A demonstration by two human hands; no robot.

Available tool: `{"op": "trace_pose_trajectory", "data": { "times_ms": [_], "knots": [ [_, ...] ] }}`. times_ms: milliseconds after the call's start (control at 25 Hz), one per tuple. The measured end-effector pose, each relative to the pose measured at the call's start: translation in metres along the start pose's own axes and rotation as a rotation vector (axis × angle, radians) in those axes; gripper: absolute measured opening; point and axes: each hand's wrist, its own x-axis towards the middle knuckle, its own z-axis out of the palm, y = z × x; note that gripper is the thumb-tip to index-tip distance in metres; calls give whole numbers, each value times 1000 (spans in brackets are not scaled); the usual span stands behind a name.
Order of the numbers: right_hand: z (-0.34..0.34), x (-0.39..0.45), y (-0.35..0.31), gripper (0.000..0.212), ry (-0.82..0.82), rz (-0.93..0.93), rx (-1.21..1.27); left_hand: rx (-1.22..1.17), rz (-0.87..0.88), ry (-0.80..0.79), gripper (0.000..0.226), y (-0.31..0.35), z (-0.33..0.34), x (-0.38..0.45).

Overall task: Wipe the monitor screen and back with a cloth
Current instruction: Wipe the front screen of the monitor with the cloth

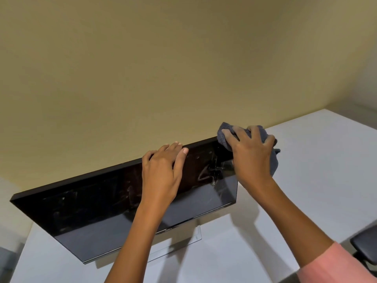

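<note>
A black flat monitor (pixel 85 211) stands on a white desk, its dark screen facing me and streaked with smudges. My left hand (pixel 163 170) rests over the monitor's top edge near the middle, fingers curled behind it and the thumb on the front. My right hand (pixel 251 154) presses a crumpled grey cloth (pixel 223 137) against the monitor's upper right corner. Part of the cloth hangs down past the right side of my wrist. The monitor's back is hidden from me.
The white desk (pixel 316 170) extends right and toward me, against a beige wall (pixel 163 68). The monitor's silver stand base (pixel 177 246) sits below the screen. A black chair seat (pixel 365 244) shows at the lower right edge.
</note>
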Motion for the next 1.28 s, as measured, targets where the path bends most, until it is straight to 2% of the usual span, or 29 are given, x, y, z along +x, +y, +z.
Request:
{"op": "trace_pose_trajectory", "data": {
  "times_ms": [120,240,360,440,600,680,760,800,840,920,1000,1080,1200,1280],
  "knots": [
    [3,7,18,63,-116,64,-11,24,-13,-17,42,1,4,2],
    [-3,4,-5,52,-29,149,7,45,14,-46,42,5,10,6],
    [-3,-9,-29,50,73,-32,30,139,58,-73,45,9,18,8],
    [3,-8,-19,56,90,-46,35,147,64,-79,48,11,22,9],
    [14,-5,14,71,-35,194,112,119,74,-44,52,11,21,8],
    [24,-3,30,60,-167,285,268,123,63,-50,56,12,21,9],
    [37,-3,45,40,-341,365,534,133,71,-103,60,15,21,13],
    [44,-7,53,35,-412,381,645,131,86,-145,61,18,22,15],
    [47,-11,58,40,-444,378,720,123,103,-184,61,23,23,18],
    [42,-9,64,61,-373,335,814,105,130,-230,54,33,30,23],
    [26,4,65,68,-219,281,784,78,134,-221,46,38,36,25],
    [5,17,55,66,-96,133,591,59,131,-181,40,38,38,24],
    [-1,13,21,55,69,-192,301,63,115,-135,37,40,40,23],
    [2,9,13,47,93,-252,195,59,116,-113,37,41,41,21]
  ]
}}
